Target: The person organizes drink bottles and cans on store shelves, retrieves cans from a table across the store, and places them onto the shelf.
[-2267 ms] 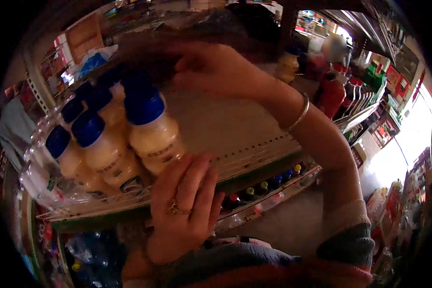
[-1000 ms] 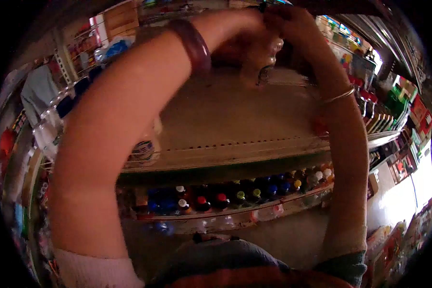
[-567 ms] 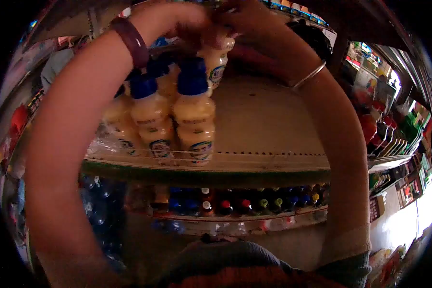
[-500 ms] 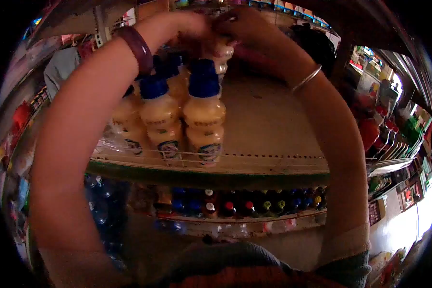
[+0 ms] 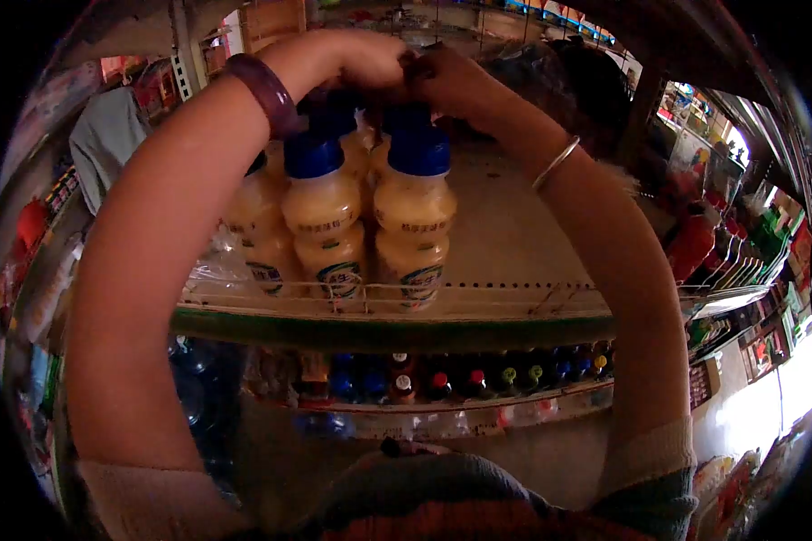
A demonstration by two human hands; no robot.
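My left hand [image 5: 374,61], with a dark bangle at its wrist, reaches over the shelf to the back of a group of bottles. My right hand [image 5: 451,83], below a thin pale bracelet, meets it there. The fingers of both are curled in close together, and whatever lies between them is hidden in shadow. Just in front stand several blue-capped bottles of pale yellow drink, upright in rows; the front right bottle [image 5: 415,216] and the front middle bottle [image 5: 327,221] show their labels. Another bottle [image 5: 260,225] is partly covered by my left forearm.
The bottles stand on a shelf [image 5: 514,243] with a low wire rail [image 5: 550,293] along its front. Clear plastic wrap [image 5: 218,261] lies at its left. Below is a lower row of dark bottles [image 5: 478,383]. A post [image 5: 645,117] rises at the right, and grey cloth [image 5: 108,144] hangs left.
Both hands have come slightly lower in view, and the pale bottle seen beneath them before is no longer visible. The front bottles appear a little further right as the view has shifted.
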